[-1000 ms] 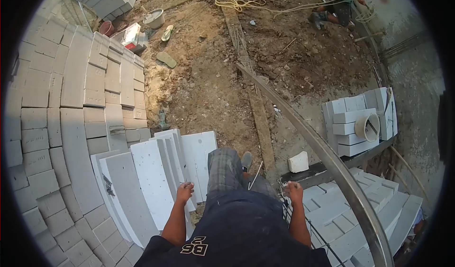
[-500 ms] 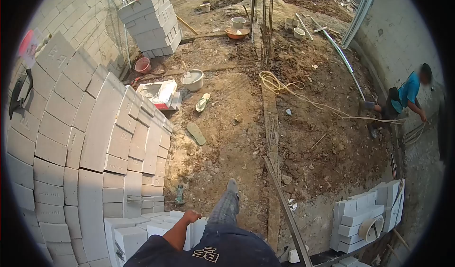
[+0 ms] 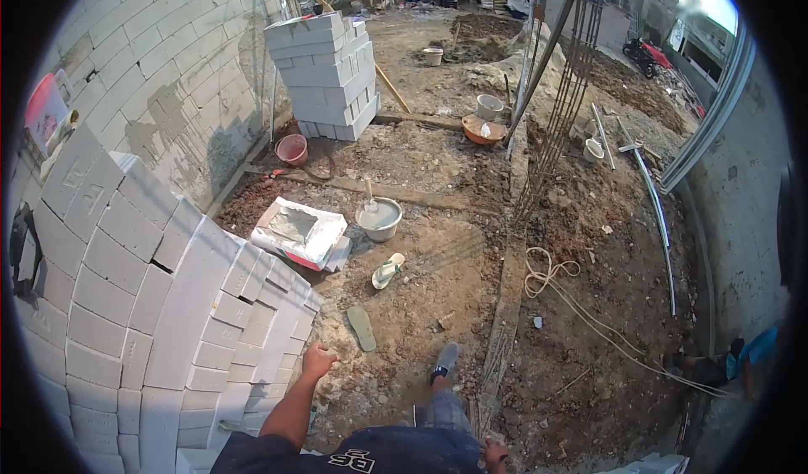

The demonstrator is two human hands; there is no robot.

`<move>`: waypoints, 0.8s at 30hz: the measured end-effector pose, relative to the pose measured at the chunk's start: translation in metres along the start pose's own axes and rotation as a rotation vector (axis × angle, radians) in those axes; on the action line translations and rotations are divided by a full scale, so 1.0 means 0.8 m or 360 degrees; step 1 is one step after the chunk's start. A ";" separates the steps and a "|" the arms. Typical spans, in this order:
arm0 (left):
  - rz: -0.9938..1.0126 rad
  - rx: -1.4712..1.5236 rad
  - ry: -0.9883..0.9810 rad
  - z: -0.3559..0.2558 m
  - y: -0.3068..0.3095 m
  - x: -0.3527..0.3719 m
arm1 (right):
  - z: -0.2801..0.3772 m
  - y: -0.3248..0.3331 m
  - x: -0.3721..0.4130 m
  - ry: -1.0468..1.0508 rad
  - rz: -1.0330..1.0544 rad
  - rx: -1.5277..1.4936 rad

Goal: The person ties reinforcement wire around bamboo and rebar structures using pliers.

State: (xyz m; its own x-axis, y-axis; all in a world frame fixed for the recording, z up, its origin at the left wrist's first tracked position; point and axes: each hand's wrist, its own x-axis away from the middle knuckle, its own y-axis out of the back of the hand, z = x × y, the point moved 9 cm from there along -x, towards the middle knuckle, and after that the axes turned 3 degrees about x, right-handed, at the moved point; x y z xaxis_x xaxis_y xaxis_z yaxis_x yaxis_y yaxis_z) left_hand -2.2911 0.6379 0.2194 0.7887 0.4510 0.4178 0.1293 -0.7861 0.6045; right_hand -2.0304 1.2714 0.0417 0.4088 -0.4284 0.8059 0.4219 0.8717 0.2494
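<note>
Closest in is my right grip [image 3: 495,455], low beside my trouser leg [image 3: 450,411]; the frame edge cuts it, so I cannot tell whether it is spread or pressed together. My left grip [image 3: 319,360] hangs farther out, fingers bent, back of the hand up (palm hidden, so how tightly they close I cannot tell); nothing shows in it. Half a second ago it was by the white slabs; now they've nearly left my view, leaving the block stack [image 3: 160,297] nearest, just to its left. That stack runs lengthwise away from me, along my left side. Just past my left grip, a grey-green sandal [image 3: 361,329] lies flat on the dirt, its long axis mostly away from me, far end leaning left. Farther out stands a bucket [image 3: 379,232].
</note>
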 end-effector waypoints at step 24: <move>-0.2776 0.1258 0.0860 -0.201 0.353 -0.271 | 0.853 -0.441 -0.379 -0.0141 0.0028 0.0516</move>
State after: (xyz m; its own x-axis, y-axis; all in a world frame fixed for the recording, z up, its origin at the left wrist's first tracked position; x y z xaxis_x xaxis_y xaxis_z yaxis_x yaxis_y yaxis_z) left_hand -2.5222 0.3861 0.4088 -0.6732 0.7388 0.0309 0.7289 0.6560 0.1959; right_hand -2.8556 1.2564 0.0762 0.3357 -0.4028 0.8515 0.1304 0.9151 0.3815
